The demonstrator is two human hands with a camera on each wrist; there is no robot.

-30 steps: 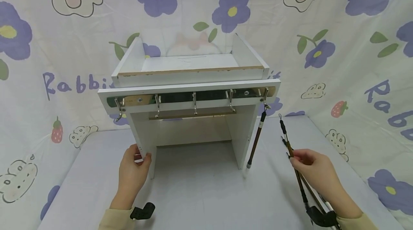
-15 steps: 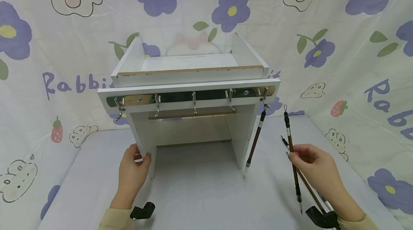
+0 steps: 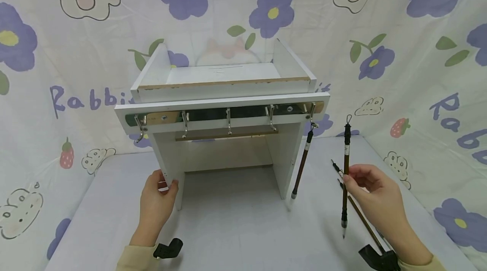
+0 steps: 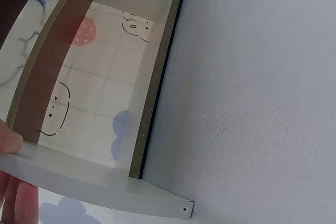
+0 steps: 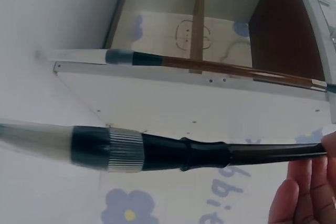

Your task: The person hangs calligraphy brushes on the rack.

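A white wooden shelf (image 3: pixel 220 98) stands on the table, with a metal rail of hooks (image 3: pixel 209 115) along its front. My left hand (image 3: pixel 157 203) grips the front edge of its left side panel (image 4: pixel 94 184). From the rightmost hook hangs a brown-handled calligraphy brush (image 3: pixel 303 161), bristles down. Right of the shelf, my right hand (image 3: pixel 378 203) pinches a second calligraphy brush (image 3: pixel 346 150) midway along the handle. This brush is nearly upright, its cord loop on top and its pale bristles (image 5: pixel 37 142) at the lower end, apart from the hanging brush.
More brushes (image 3: pixel 367 224) lie on the white tabletop (image 3: pixel 236 233), partly hidden below my right hand. The other hooks, such as the middle hook (image 3: pixel 229 121), carry nothing. A patterned cloth (image 3: pixel 418 93) hangs behind. A black wrist mount (image 3: pixel 168 248) sits at my left sleeve.
My right hand has raised the brush off the others and turned it from slanting to nearly upright. The left hand and the shelf have stayed put.
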